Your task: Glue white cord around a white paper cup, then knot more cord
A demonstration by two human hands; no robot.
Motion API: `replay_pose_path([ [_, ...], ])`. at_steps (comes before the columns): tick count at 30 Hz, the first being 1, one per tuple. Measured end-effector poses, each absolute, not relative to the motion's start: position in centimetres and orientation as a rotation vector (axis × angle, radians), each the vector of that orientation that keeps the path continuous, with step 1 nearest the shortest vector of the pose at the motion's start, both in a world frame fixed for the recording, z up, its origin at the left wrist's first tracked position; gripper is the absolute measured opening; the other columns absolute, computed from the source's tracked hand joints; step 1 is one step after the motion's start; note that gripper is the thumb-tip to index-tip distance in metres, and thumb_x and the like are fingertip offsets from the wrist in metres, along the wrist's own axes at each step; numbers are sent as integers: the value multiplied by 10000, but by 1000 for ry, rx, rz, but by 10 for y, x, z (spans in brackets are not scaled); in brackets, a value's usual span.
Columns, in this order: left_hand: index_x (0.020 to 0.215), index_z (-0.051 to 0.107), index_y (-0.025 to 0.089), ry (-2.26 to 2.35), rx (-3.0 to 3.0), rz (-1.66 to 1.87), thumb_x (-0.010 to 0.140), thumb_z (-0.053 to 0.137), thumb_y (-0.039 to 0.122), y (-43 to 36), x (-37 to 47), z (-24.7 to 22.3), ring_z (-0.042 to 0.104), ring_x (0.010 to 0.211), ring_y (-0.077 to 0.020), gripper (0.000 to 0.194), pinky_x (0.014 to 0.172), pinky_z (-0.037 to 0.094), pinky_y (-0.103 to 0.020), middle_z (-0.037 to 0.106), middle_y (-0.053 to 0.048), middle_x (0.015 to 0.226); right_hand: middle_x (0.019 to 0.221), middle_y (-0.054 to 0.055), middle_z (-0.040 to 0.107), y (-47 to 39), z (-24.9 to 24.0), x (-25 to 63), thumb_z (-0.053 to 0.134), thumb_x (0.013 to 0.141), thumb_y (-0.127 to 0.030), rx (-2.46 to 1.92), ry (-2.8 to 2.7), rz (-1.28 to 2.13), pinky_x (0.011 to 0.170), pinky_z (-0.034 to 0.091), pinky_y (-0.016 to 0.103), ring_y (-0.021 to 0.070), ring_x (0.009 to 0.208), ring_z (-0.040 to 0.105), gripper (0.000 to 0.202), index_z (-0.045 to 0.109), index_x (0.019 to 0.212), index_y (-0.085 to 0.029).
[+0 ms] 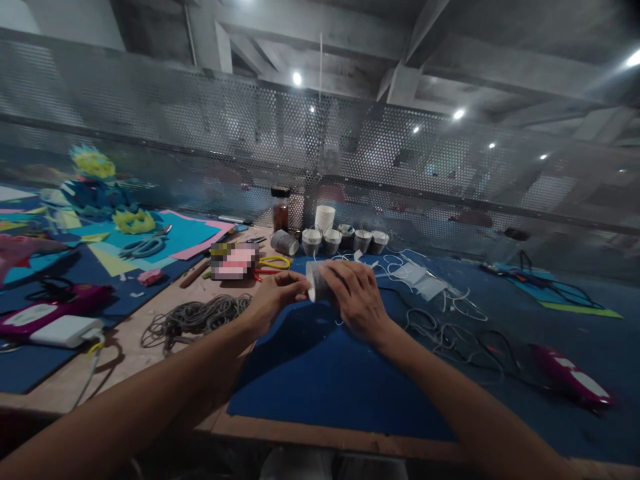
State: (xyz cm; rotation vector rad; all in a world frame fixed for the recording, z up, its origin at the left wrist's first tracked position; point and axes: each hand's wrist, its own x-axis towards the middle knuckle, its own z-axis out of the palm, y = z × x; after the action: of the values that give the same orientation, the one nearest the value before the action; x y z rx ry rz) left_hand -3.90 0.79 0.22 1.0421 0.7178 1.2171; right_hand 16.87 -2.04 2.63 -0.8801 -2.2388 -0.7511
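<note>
A small paper cup wrapped in grey cord (321, 280) lies sideways in the air over the blue mat (345, 373), its pale rim turned to the left. My right hand (357, 297) is wrapped round the cup's body from above and the right. At the rim, my left hand (280, 297) has its thumb and forefinger pinched together; whatever they pinch is too small to make out. Behind the hands, several cord-wrapped cups (312, 241) stand in a row, and another wrapped cup (285, 243) lies on its side. A stack of white cups (325, 217) rises behind them.
Grey cord (200, 317) lies coiled left of the mat. Yellow-handled pliers (275, 263) and a dark-lidded jar (281, 210) are beyond. Scissors (145, 247) rest on coloured paper at left. White cords (440, 333) and a purple power strip (573, 377) lie at right.
</note>
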Motion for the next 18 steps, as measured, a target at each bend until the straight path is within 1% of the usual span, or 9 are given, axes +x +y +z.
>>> replay_pose_path([
  [4, 804, 729, 139, 678, 983, 1199, 685, 818, 238, 7, -38, 6, 643, 679, -138, 179, 703, 530, -258, 700, -37, 751, 1370, 138, 532, -16, 27, 172, 513, 948, -196, -925, -2174, -657, 1059, 356, 457, 264, 1274, 444, 534, 374, 1463, -164],
  [8, 832, 720, 139, 701, 974, 1176, 658, 834, 190, 7, -38, 7, 651, 702, -133, 214, 729, 542, -264, 696, -29, 778, 1383, 132, 525, -15, 25, 173, 518, 950, -197, -923, -2178, -660, 1068, 343, 448, 258, 1276, 441, 517, 387, 1449, -158],
  [11, 820, 704, 145, 718, 1007, 1156, 635, 844, 166, 6, -37, 6, 636, 666, -113, 232, 692, 531, -243, 682, -9, 747, 1389, 131, 520, -16, 23, 172, 500, 951, -170, -903, -2200, -694, 1070, 339, 456, 258, 1288, 431, 521, 375, 1457, -166],
  [14, 786, 689, 152, 729, 1025, 1152, 638, 827, 151, 7, -38, 5, 609, 616, -90, 203, 646, 505, -219, 662, 10, 701, 1390, 126, 512, -18, 25, 172, 496, 937, -139, -871, -2257, -715, 1067, 338, 466, 260, 1286, 429, 542, 370, 1462, -188],
  [18, 739, 667, 153, 735, 1046, 1167, 624, 809, 137, 12, -40, 3, 595, 592, -93, 184, 627, 497, -229, 645, 18, 677, 1422, 142, 465, -18, 31, 172, 547, 868, -110, -883, -2330, -635, 1073, 332, 487, 280, 1296, 409, 631, 353, 1466, -168],
])
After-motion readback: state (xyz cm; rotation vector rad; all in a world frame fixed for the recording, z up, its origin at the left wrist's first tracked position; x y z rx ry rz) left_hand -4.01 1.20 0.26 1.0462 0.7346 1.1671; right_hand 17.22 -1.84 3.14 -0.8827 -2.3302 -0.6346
